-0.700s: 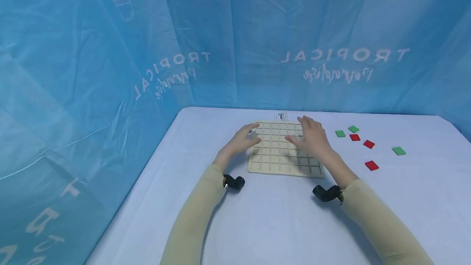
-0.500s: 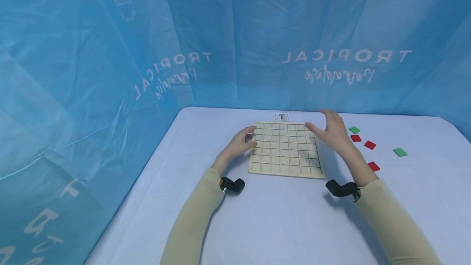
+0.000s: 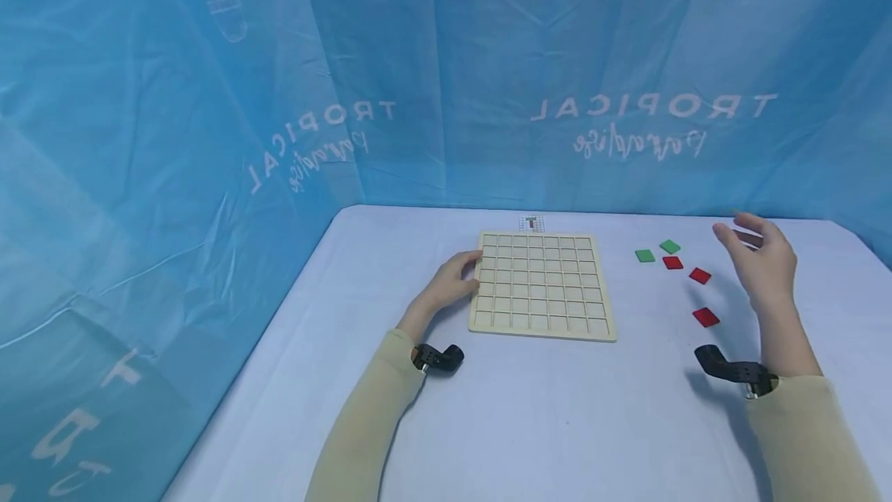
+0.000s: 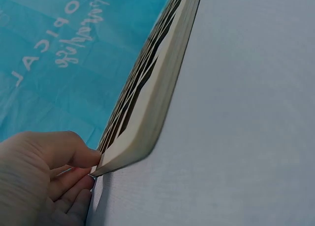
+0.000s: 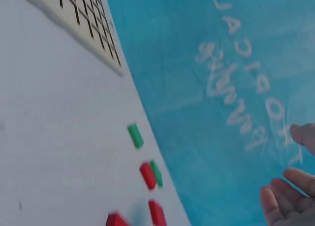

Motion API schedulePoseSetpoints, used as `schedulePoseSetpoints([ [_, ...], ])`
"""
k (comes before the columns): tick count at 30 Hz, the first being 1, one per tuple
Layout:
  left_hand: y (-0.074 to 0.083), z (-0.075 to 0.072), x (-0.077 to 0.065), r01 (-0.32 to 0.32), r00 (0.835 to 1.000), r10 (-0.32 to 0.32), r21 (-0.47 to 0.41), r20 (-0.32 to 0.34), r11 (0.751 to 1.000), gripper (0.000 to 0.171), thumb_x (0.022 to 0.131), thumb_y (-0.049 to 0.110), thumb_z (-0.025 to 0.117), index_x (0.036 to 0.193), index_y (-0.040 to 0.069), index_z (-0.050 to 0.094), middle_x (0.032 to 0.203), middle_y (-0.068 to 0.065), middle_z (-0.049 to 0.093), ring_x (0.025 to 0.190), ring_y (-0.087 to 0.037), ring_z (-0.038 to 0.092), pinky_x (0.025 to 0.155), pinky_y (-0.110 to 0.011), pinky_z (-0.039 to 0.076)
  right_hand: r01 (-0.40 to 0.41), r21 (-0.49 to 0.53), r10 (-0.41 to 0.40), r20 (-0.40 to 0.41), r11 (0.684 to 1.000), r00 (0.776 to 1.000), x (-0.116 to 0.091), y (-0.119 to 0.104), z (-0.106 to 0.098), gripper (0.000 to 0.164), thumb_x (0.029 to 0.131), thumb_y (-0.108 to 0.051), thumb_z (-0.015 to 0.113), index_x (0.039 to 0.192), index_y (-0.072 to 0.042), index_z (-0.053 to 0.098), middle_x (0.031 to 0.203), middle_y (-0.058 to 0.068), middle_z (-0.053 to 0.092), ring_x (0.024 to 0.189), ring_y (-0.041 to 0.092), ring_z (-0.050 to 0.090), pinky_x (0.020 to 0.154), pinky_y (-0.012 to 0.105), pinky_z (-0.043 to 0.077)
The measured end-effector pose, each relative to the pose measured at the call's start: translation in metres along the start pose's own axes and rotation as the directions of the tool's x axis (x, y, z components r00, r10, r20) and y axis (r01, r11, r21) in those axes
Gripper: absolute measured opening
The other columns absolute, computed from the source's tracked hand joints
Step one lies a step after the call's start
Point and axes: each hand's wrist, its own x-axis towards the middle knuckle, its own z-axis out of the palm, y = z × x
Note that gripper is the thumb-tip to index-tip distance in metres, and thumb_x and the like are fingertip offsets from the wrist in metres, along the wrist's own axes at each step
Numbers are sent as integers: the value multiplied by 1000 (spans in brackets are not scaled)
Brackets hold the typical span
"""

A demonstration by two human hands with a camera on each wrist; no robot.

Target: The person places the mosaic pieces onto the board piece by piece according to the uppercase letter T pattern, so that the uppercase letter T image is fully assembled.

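A pale wooden grid board [image 3: 540, 285] lies flat on the white-covered table. At its left edge is my left hand [image 3: 446, 283], thumb and fingers spread in a loose curve. In the left wrist view a fingertip of that hand [image 4: 44, 172] touches the board's edge [image 4: 142, 132] near a corner. My right hand [image 3: 763, 266] is raised over the right side of the table, fingers bent loosely with nothing between them. Left of it lie red square tiles [image 3: 706, 318] and green square tiles [image 3: 644, 256]. The right wrist view shows the same hand [image 5: 290, 194] apart from the tiles.
Behind the board lies a small printed grid card [image 3: 532, 223] with coloured squares. Blue printed curtains [image 3: 557, 53] hang along the back and left sides of the table [image 3: 543, 417]. Both wrists wear black camera mounts [image 3: 732, 369].
My right hand has moved from over the board to the right, past the tiles, and now covers the spot of the far-right green tile. My left hand has drawn back slightly to the board's edge.
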Motion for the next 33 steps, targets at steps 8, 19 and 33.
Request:
schedulePoseSetpoints([
  [8,-1,3,-4,28,1000,-28,-5,-6,1000,61,86,5,58,143,4,37,147,-10,37,137,-21,30,112,-30,25,-218,5,218,-69,976,974,-4,33,-19,72,88,-56,52,147,-19,35,148,7,35,133,23,35,105,30,38],
  [19,-1,7,-4,26,1000,-26,13,-15,1000,60,87,7,59,143,5,37,146,-9,38,136,-21,30,111,-31,26,-251,-174,238,-93,952,967,-1,75,-30,68,95,-40,48,145,1,30,145,24,35,131,40,33,97,48,43],
  [33,-3,3,-5,7,1000,-7,9,-27,1000,59,88,7,59,143,6,38,146,-9,38,136,-21,30,112,-31,26,-133,-285,126,-43,949,991,-2,99,-22,55,95,-24,53,137,9,40,131,33,44,123,49,34,106,62,20],
])
